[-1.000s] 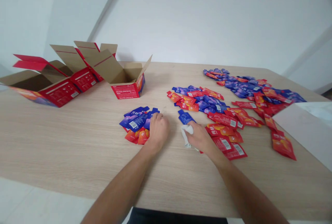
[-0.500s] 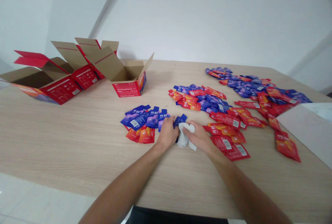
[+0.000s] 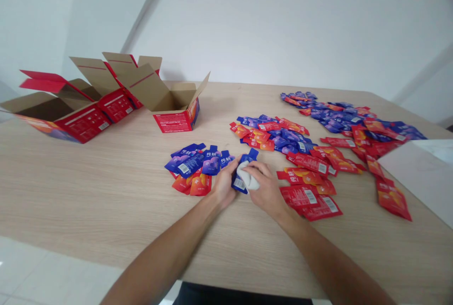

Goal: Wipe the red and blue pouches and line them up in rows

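A blue pouch [image 3: 239, 183] with a barcode rests in my left hand [image 3: 224, 186], which is closed on its left edge. Bunched in the fingers of my right hand [image 3: 266, 187] is a white cloth [image 3: 248, 177], pressed against the pouch's face and hiding its middle. Just left of my left hand lies a small pile of blue pouches [image 3: 211, 160], with orange-red pouches [image 3: 200, 184] at its near side. Several red pouches [image 3: 300, 197] lie close to the right of my right hand.
Red cartons with raised flaps, one of them an open carton [image 3: 173, 121], stand at the back left of the wooden table [image 3: 106, 206]. A mixed heap of pouches [image 3: 274, 134] lies beyond my hands, and another heap [image 3: 339, 114] farther right. A white sheet-like object [image 3: 421, 168] covers the right edge.
The cloth has moved left onto the pouch and is bunched tighter. The pouch now shows its barcode, and my left hand has turned and shifted slightly left and nearer to me.
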Demonstrator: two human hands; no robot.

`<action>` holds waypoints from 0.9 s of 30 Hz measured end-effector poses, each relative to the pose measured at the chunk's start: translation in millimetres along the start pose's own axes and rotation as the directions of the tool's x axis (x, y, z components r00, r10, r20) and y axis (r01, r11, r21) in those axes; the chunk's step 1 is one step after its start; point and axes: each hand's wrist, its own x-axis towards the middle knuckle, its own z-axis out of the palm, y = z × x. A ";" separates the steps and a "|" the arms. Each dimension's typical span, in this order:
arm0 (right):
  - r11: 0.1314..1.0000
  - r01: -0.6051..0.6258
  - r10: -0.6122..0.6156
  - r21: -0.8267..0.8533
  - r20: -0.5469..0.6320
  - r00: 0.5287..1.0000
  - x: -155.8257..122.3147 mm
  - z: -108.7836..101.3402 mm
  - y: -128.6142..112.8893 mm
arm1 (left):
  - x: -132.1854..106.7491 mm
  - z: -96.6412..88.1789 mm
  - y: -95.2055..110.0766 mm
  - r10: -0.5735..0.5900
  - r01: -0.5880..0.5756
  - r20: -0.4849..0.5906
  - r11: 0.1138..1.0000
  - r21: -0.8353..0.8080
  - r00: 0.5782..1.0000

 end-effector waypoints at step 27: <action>0.980 -0.059 0.053 0.192 0.035 0.998 3.0 -12.7 -11.8 | -7.2 2.1 14.4 0.172 -0.159 -0.066 0.973 0.164 0.983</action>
